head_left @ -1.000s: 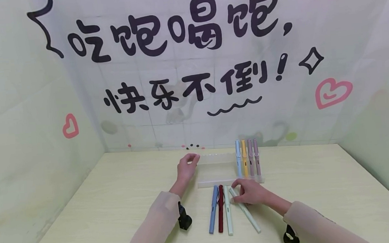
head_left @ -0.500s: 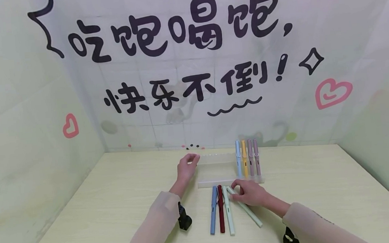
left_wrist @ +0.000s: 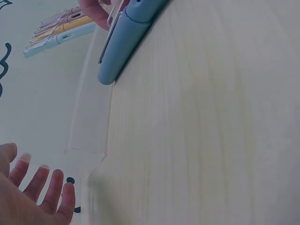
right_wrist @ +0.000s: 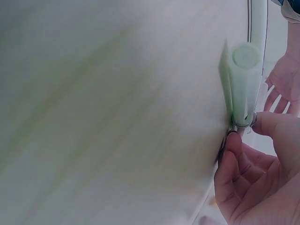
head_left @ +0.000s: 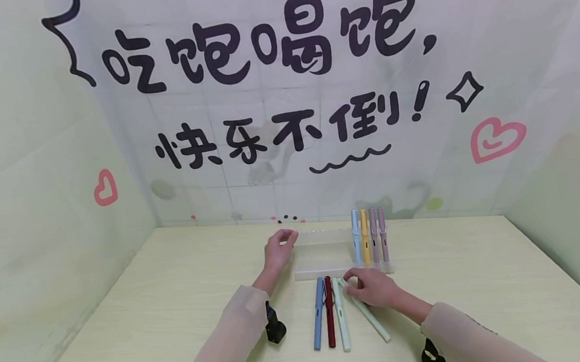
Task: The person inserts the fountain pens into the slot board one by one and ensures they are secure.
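At its upper left corner my left hand (head_left: 278, 251) pinches the clear pen rack (head_left: 323, 273) between thumb and fingertips. Its other fingers (left_wrist: 55, 190) extend loosely in the left wrist view. My right hand (head_left: 375, 286) pinches a pale green pen (head_left: 372, 317) near its upper end, and the pen slants down to the right. In the right wrist view, thumb and fingertips close around this pale green pen (right_wrist: 245, 82) by its clip. To its left lie a blue pen (head_left: 318, 315), a dark red pen (head_left: 330, 320) and another pale green pen (head_left: 341, 319).
On the rack's right side stand a light blue pen (head_left: 356, 238), a yellow pen (head_left: 365, 237) and two purple pens (head_left: 378, 236). The light wooden table (head_left: 187, 303) meets a printed backdrop (head_left: 250, 201) close behind the rack. Black wrist mounts (head_left: 276, 327) hang under both sleeves.
The pale green pen in my right hand has shifted slightly, its lower end a little right and up. The dark red pen and its pale green neighbour turned slightly. My left hand stays put.
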### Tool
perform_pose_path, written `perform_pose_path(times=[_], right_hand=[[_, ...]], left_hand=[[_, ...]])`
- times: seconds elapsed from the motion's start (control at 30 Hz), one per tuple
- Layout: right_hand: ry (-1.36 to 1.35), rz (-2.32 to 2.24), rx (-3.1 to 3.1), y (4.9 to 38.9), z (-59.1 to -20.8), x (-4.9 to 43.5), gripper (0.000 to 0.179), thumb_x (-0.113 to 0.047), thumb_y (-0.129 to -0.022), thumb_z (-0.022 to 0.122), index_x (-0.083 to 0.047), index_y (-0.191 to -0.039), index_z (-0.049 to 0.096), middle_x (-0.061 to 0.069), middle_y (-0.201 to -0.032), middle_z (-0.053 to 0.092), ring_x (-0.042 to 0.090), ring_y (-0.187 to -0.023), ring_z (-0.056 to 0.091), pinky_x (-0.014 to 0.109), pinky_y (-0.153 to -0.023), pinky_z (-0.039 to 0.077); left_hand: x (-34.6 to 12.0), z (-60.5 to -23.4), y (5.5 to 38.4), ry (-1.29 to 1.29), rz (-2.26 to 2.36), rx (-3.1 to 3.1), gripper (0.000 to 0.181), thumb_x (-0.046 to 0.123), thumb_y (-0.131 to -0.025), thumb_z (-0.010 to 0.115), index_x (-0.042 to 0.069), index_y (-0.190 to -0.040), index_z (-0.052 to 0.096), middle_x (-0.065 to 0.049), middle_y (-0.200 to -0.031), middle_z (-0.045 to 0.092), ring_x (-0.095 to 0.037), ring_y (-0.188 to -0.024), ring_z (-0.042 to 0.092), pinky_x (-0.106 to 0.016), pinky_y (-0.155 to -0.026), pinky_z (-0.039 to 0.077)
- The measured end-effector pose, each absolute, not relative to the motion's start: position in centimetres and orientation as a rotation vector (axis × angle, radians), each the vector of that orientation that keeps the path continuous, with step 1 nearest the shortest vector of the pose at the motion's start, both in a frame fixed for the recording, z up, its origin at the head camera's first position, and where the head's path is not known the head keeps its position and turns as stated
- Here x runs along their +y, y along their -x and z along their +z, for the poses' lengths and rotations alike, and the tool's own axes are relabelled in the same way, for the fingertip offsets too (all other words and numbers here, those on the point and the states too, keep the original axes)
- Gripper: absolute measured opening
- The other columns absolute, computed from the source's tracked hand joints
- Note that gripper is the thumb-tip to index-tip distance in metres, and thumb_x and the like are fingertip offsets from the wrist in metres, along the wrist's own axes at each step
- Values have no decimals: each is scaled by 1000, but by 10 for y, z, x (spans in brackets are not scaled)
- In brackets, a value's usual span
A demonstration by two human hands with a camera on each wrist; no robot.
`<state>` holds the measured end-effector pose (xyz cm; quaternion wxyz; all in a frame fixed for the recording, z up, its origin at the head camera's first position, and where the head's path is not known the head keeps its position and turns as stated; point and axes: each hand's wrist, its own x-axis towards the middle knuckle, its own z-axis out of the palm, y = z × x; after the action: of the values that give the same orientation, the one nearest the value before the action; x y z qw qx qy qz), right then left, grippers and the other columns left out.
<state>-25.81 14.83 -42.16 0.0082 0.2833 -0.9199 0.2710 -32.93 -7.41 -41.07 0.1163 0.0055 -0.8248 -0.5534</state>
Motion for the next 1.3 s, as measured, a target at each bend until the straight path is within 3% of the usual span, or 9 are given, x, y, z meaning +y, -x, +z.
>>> perform_pose_path(times=[0.53, 0.8, 1.3], right_hand=[[-809, 725, -2870, 258, -421, 148, 18, -13, -76, 64, -6, -92, 60, -8, -59, 50, 6, -49, 43, 22, -42, 37], [-733, 853, -2852, 261, -413, 150, 22, -13, -76, 63, -7, -97, 59, -8, -65, 53, 6, -54, 47, 23, -46, 39], [-887, 1252, -2722, 271, -404, 155, 27, -3, -80, 58, 4, -105, 51, -1, -68, 57, 11, -55, 52, 25, -47, 45]], left_hand=[[-74, -410, 327, -6, -1622, -2414, 25, 24, -89, 54, 3, -100, 60, -9, -96, 60, -23, -88, 55, -34, -75, 46], [-73, -410, 328, -14, -1613, -2408, 24, 23, -88, 54, 3, -99, 61, -9, -94, 60, -23, -87, 55, -35, -75, 45], [-74, -411, 330, -17, -1611, -2411, 24, 23, -88, 54, 3, -100, 61, -9, -95, 59, -23, -88, 54, -35, -76, 45]])
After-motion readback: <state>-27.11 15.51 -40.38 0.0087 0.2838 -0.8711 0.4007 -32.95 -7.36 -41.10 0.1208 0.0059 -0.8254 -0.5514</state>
